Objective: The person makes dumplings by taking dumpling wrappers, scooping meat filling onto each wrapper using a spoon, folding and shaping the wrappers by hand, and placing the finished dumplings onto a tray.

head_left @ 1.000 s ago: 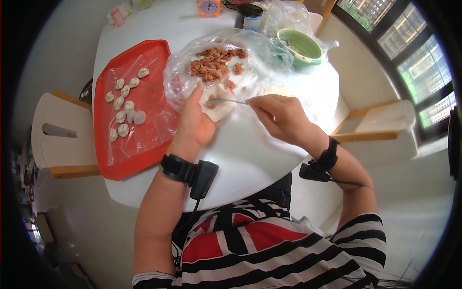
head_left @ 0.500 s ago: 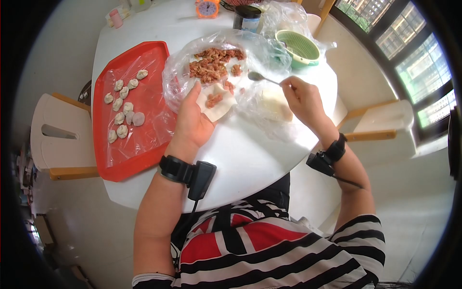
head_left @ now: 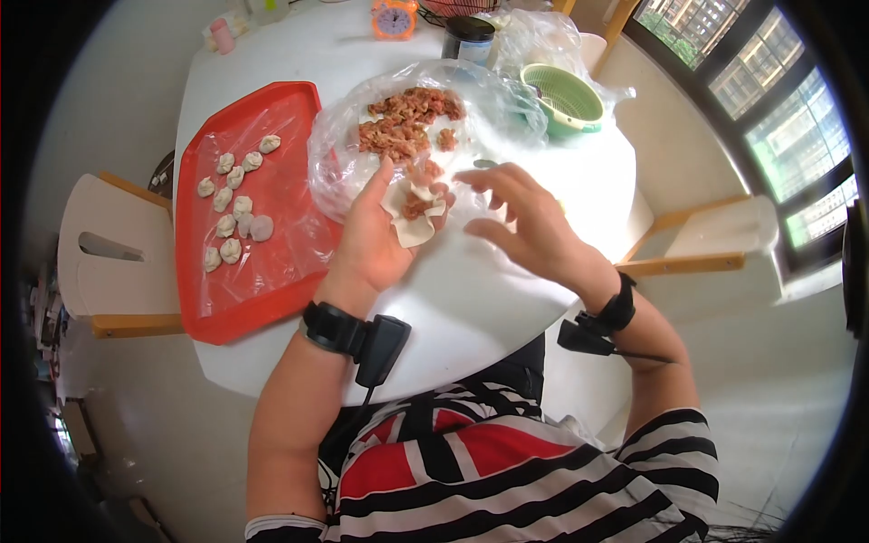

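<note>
In the middle of the head view, my left hand [head_left: 373,237] cups a thin dough wrapper [head_left: 412,234] whose edges are folded up around a lump of minced meat [head_left: 415,209]. To the right of it, my right hand [head_left: 534,222] hovers with fingers spread and nothing in them. Behind those fingers the bowl of a spoon [head_left: 486,164] shows; its handle is hidden. More minced meat filling [head_left: 398,136] lies on a clear plastic bag [head_left: 333,154] beyond my left hand. The stack of wrappers is mostly covered by my right hand.
A red tray [head_left: 288,299] on the left carries several folded dumplings [head_left: 224,199] on plastic film. Along the back of the white table [head_left: 453,317] are an orange clock [head_left: 394,20], a dark-lidded jar [head_left: 468,40] and a green basket [head_left: 566,98]. Chairs stand at both sides.
My right hand has let go of the spoon, opened and moved left toward the wrapper. The wrapper, flatter before, now curls up around the meat in my left hand.
</note>
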`<state>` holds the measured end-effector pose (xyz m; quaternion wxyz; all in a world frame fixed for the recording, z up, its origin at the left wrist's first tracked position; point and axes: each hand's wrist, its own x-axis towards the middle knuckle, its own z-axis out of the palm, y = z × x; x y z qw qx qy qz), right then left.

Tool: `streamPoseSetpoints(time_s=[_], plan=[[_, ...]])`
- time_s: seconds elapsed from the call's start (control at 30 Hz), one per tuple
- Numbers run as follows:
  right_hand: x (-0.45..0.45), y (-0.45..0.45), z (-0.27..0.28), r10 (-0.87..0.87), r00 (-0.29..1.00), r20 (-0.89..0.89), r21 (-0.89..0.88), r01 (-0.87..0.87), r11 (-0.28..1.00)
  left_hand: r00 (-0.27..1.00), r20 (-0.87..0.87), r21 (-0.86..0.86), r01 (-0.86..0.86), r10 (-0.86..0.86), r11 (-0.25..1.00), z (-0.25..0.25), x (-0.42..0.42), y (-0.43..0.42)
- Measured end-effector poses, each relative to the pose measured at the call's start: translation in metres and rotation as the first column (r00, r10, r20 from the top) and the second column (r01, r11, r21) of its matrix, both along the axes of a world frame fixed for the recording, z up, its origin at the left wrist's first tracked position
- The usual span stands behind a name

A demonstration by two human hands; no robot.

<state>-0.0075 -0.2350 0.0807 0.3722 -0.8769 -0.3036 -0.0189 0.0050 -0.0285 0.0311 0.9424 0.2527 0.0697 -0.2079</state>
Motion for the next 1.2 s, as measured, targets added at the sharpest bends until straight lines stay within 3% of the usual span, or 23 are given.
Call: streamPoseSetpoints(time_s=[0.3, 0.37, 0.7, 1.0, 1.1, 1.2], plan=[[0.012, 0.036, -0.009, 0.038, 0.999, 0.001, 0.045, -0.038, 0.998, 0.998, 0.064, 0.035, 0.008, -0.010, 0.999, -0.014, 0.001, 0.003], [0.016, 0.040, -0.018, 0.005, 0.983, 0.182, 0.119, -0.027, 0.992, 0.998, 0.045, 0.059, -0.040, 0.037, 0.997, -0.012, 0.001, 0.003], [0.015, 0.056, -0.035, 0.026, 0.970, 0.241, 0.139, -0.062, 0.988, 0.992, -0.004, 0.099, -0.126, 0.127, 0.987, 0.009, -0.009, -0.006], [0.012, 0.055, -0.038, 0.205, 0.948, 0.242, 0.149, -0.245, 0.958, 0.995, -0.017, 0.119, -0.099, 0.101, 0.988, -0.002, -0.003, 0.003], [0.018, 0.054, -0.040, 0.222, 0.925, 0.309, 0.126, -0.271, 0.954, 0.997, -0.001, 0.137, -0.082, 0.083, 0.987, -0.003, -0.002, 0.004], [0.024, 0.052, -0.042, 0.259, 0.850, 0.458, -0.006, -0.288, 0.958, 0.997, 0.048, 0.170, -0.062, 0.054, 0.983, 0.002, -0.003, 0.000]])
